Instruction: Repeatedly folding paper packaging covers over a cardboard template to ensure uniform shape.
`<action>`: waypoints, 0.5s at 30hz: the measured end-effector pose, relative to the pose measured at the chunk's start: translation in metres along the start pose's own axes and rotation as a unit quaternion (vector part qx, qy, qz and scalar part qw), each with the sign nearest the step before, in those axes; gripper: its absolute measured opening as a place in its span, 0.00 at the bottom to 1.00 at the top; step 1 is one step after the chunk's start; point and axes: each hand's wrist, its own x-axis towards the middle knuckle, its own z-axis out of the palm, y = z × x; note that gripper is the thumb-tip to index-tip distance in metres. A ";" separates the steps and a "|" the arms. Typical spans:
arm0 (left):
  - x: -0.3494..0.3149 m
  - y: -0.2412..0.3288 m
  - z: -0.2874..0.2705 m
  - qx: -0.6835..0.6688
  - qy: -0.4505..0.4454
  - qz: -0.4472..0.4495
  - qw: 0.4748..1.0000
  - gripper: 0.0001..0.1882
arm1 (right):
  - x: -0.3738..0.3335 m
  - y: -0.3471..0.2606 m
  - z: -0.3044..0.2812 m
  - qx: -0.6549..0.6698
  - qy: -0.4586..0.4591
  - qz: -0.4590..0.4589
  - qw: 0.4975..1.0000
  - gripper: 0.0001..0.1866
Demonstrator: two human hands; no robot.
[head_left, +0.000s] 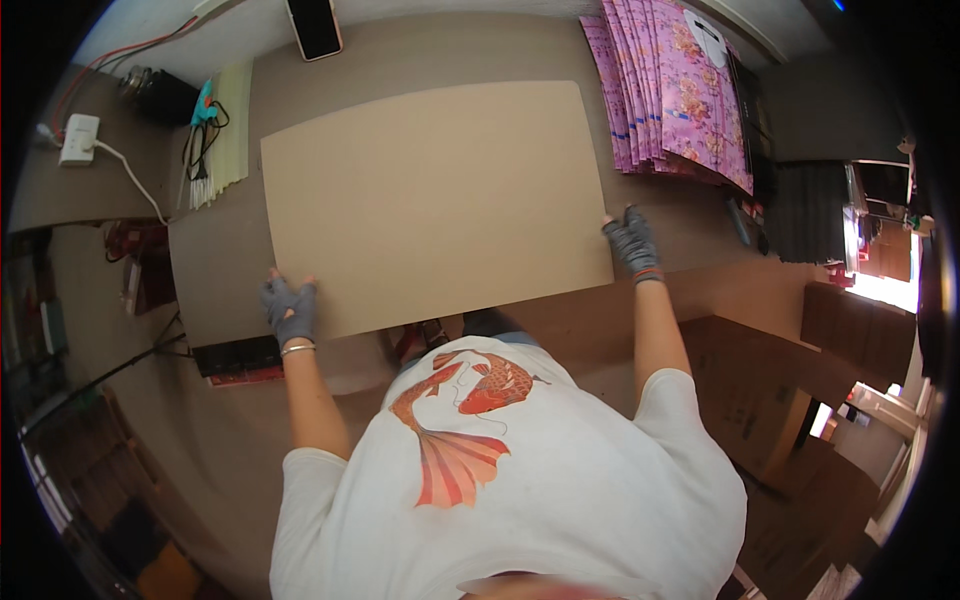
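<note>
A large flat sheet of tan cardboard (440, 205) lies slightly askew on the grey-brown table, its near edge reaching past the table's front. My left hand (290, 308), in a grey fingerless glove, grips the sheet near its near left corner. On the opposite side, my right hand (633, 245), gloved the same way, holds the right edge a little above the near right corner. The fingertips under the sheet are partly hidden. Its upper face is plain.
Purple flowered folded packages (680, 95) are stacked at the far right. Far left are pale green strips (233, 120), a turquoise-handled tool (204, 103) with a dark cord, and a white power socket (80, 140). A phone (315, 28) lies at the back. Large brown cartons (745, 400) stand right.
</note>
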 end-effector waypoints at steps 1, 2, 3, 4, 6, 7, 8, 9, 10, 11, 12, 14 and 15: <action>0.001 -0.012 -0.002 0.025 -0.001 -0.053 0.998 0.44 | -0.010 -0.028 -0.002 0.004 -0.005 -0.009 1.000 0.36; 0.002 -0.029 -0.001 0.028 0.004 -0.065 0.997 0.44 | -0.017 -0.069 -0.026 0.001 -0.078 0.022 0.997 0.40; 0.004 -0.042 0.002 -0.001 -0.058 -0.067 0.996 0.47 | -0.022 -0.092 -0.043 -0.005 -0.146 0.058 0.988 0.45; 0.009 -0.042 0.000 -0.030 -0.122 -0.061 0.990 0.49 | -0.025 -0.093 -0.043 -0.003 -0.146 0.058 0.988 0.45; 0.006 -0.026 -0.006 -0.029 -0.121 -0.062 0.990 0.49 | -0.029 -0.092 -0.043 -0.012 -0.099 0.081 0.992 0.42; 0.002 -0.018 -0.011 -0.029 -0.119 -0.068 0.990 0.50 | -0.030 -0.091 -0.046 -0.010 -0.102 0.074 0.992 0.42; 0.002 -0.021 -0.010 -0.027 -0.115 -0.075 0.990 0.50 | -0.032 -0.087 -0.052 0.063 -0.090 0.067 0.992 0.41; 0.002 -0.025 -0.010 -0.045 -0.116 -0.076 0.989 0.50 | -0.029 -0.082 -0.057 0.137 -0.079 0.057 0.986 0.39; 0.004 -0.026 -0.010 -0.064 -0.119 -0.073 0.988 0.49 | -0.025 -0.061 -0.048 0.228 -0.034 0.053 0.972 0.36; 0.006 -0.023 -0.013 -0.062 -0.115 -0.078 0.988 0.49 | -0.022 -0.040 -0.036 0.318 0.010 0.050 0.947 0.33; 0.004 -0.024 -0.020 -0.098 -0.119 -0.079 0.985 0.49 | -0.010 -0.045 -0.060 0.393 -0.120 0.048 0.910 0.32; 0.010 -0.028 -0.035 -0.135 -0.115 -0.091 0.980 0.49 | -0.001 -0.051 -0.101 0.519 -0.261 0.052 0.813 0.26; 0.022 -0.028 -0.041 -0.119 -0.173 -0.087 0.974 0.47 | 0.007 -0.034 -0.100 0.456 -0.288 0.051 0.840 0.27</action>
